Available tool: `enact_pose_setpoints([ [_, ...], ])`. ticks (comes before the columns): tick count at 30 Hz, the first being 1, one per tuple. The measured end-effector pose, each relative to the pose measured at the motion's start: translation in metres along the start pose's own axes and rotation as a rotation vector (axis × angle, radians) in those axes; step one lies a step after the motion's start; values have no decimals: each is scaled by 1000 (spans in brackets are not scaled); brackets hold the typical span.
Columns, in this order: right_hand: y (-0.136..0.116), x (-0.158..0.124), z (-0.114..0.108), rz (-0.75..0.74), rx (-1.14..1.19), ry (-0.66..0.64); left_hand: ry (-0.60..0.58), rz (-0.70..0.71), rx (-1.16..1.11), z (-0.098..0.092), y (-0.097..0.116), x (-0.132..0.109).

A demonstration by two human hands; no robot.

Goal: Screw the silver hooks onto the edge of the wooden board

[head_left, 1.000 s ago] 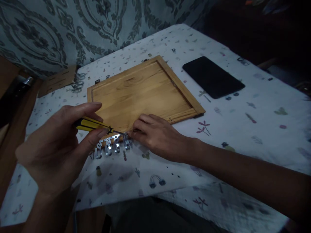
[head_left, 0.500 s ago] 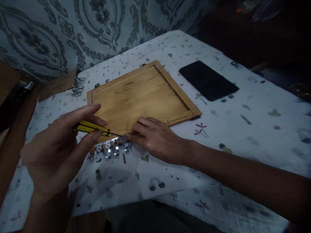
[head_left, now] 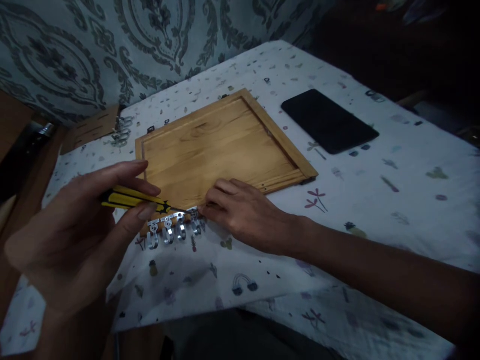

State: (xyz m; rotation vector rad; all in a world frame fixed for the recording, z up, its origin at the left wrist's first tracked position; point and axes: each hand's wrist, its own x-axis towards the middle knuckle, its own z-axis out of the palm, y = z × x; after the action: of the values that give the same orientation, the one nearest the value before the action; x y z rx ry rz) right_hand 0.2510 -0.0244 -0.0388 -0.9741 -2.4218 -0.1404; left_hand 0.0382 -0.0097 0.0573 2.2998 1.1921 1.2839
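A yellow and black screwdriver (head_left: 131, 199) is pinched between the thumb and fingers of my left hand (head_left: 82, 230). Its thin shaft points right, with the tip at a row of silver metal hooks (head_left: 168, 228). The hooks lie along the near edge of a framed wooden board (head_left: 210, 145) and hang over that edge. My right hand (head_left: 240, 212) rests on the board's near edge, fingers curled and pressed together beside the rightmost hook. Whatever its fingertips hold there, perhaps the end of the hook strip, is mostly hidden.
A dark flat tablet-like slab (head_left: 330, 121) lies right of the board on the printed white cloth (head_left: 285, 280). At the far left are a brown cardboard piece (head_left: 90, 130) and a small heap of metal pieces (head_left: 122, 132). A patterned wall (head_left: 157, 45) stands behind the table.
My left hand and the screwdriver handle have shifted slightly left, with the tip still at the rightmost hook. My right hand stays by the hooks. The view has moved a little.
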Motion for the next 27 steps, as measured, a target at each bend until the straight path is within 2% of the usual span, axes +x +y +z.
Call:
enact_pose_setpoints([
  [6,-1,0,1,-2,14,1,-57,8,-6,3,3,-3],
  [18,-1,0,0,11,11,-11,-70,15,-61,3,1,-1],
  [25,-1,0,0,7,14,2,-134,137,18,3,-3,2],
  [27,-1,0,0,7,12,-1,-101,107,19,4,-3,3],
])
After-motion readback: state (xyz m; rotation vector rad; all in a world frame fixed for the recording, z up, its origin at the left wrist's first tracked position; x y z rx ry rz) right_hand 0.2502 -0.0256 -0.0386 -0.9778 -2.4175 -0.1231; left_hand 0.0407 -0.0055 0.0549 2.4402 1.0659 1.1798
